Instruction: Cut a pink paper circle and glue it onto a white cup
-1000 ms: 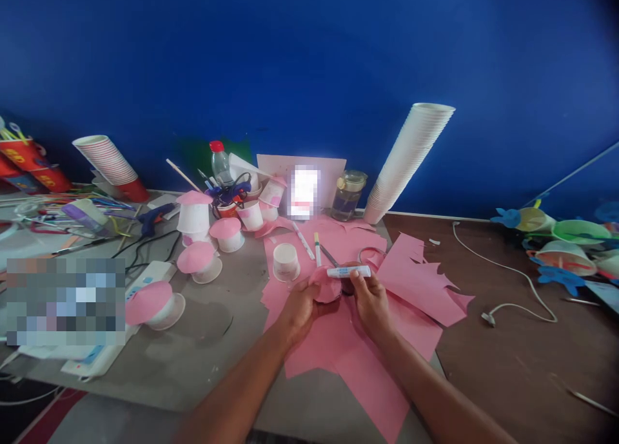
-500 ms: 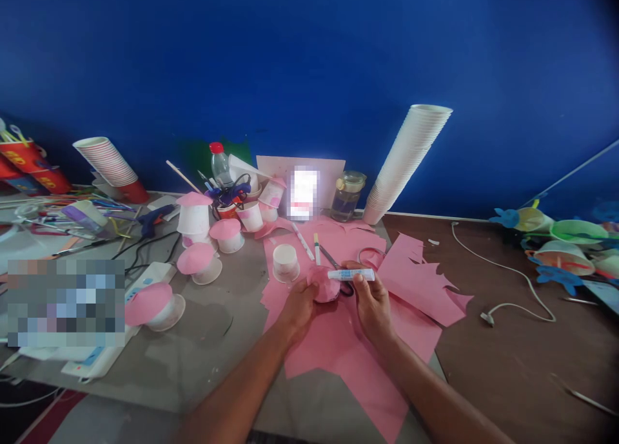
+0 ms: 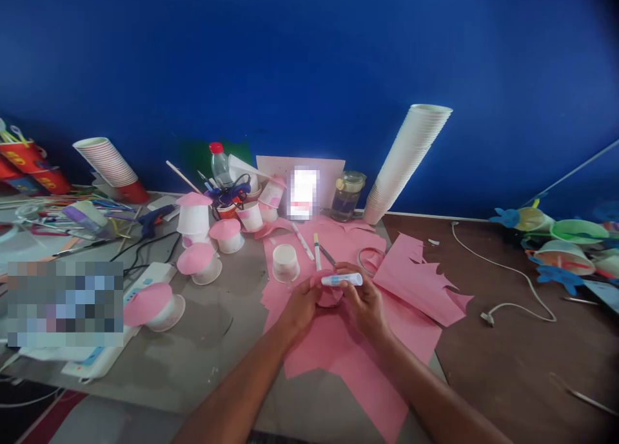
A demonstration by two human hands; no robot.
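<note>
The left hand [image 3: 300, 305] has its grip pressed on the near-left edge of a small pink paper piece [image 3: 329, 296], thumb on the upper side. This paper piece is raised over the middle of the bench [image 3: 203, 360], between the two hands, and its outline looks roundish. The right hand [image 3: 362, 299] has its grip pinching a white tube [image 3: 341, 279] with blue print; the tube lies almost level across the top of the paper piece. Whether the tube touches the paper, I cannot tell.

Under the hands are spread large pink sheets [image 3: 329, 347], with cut and pointed edges. On them, a white cup [image 3: 285, 263] stands upside down, to the left of the paper piece. Behind the hands lie a white pen [image 3: 302, 241], a marker [image 3: 317, 250] with a yellow end, and a pair of scissors [image 3: 327, 256], which the right hand partly hides. A ring [image 3: 371, 260] lies just beside the right hand.

Further left stand several cups with pink tops [image 3: 198, 260]. At the back, near the blue wall [image 3: 309, 64], are a glass jar [image 3: 348, 196] and a tall, leaning stack of white cups [image 3: 409, 164].
</note>
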